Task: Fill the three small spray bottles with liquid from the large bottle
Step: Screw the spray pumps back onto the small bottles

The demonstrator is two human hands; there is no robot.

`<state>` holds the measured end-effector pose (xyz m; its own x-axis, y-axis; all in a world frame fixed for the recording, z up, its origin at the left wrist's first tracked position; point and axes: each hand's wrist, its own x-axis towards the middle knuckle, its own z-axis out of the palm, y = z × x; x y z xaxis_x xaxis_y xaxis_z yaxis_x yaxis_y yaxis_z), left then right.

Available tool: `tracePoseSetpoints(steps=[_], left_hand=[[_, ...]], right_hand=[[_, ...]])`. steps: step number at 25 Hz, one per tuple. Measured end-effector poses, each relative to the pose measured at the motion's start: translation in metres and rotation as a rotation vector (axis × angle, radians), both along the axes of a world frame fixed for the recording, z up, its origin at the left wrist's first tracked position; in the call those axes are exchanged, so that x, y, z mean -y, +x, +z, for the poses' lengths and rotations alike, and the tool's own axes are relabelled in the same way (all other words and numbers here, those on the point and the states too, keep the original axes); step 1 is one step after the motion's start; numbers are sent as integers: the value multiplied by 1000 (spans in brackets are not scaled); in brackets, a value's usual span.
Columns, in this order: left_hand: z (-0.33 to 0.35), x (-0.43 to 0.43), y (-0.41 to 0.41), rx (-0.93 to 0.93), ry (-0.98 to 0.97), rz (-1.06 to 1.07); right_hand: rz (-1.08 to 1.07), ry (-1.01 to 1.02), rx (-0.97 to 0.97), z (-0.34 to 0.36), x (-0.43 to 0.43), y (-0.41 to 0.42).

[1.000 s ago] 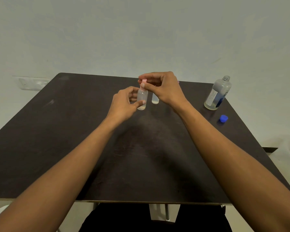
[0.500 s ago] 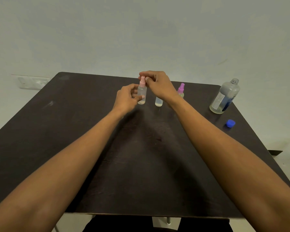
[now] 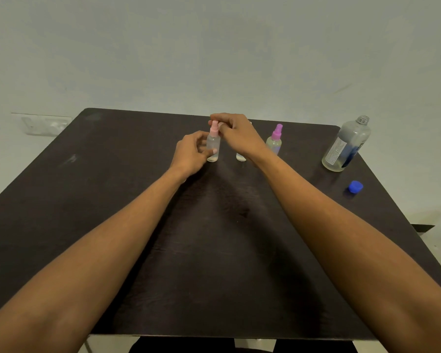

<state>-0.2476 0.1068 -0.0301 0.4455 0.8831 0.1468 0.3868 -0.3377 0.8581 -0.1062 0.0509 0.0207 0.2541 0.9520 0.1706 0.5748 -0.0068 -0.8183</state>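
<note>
Pink-topped bottle (image 3: 213,146): upright on the dark table (image 3: 112,200), toward the far edge.

Left hand (image 3: 191,154): grip closed round the lower body of this bottle, thumb across its front.

Right hand (image 3: 237,133): grip closed, fingertips pinching the pink spray head (image 3: 214,128) seated on the bottle's neck.

Second small bottle (image 3: 240,157): just right of the pink-topped bottle, mostly hidden behind the right wrist; top not visible.

Purple-topped bottle (image 3: 274,142): further right of it, upright, spray head on.

Large bottle (image 3: 346,146): well to the right of the pink-topped bottle, upright, neck uncapped. Blue cap (image 3: 355,187) lies on the table beyond it, nearer the person.
</note>
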Motion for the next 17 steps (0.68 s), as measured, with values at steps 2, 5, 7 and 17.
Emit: tracePoseSetpoints(steps=[2, 5, 7, 17], left_hand=[[-1, 1, 0, 12, -3, 1], [-2, 1, 1, 20, 4, 2], [-1, 1, 2, 10, 3, -6], [9, 7, -11, 45, 86, 42]], right_hand=[[4, -1, 3, -2, 1, -1], [11, -1, -1, -1, 0, -1], [14, -5, 9, -2, 0, -2], [10, 85, 68, 15, 27, 7]])
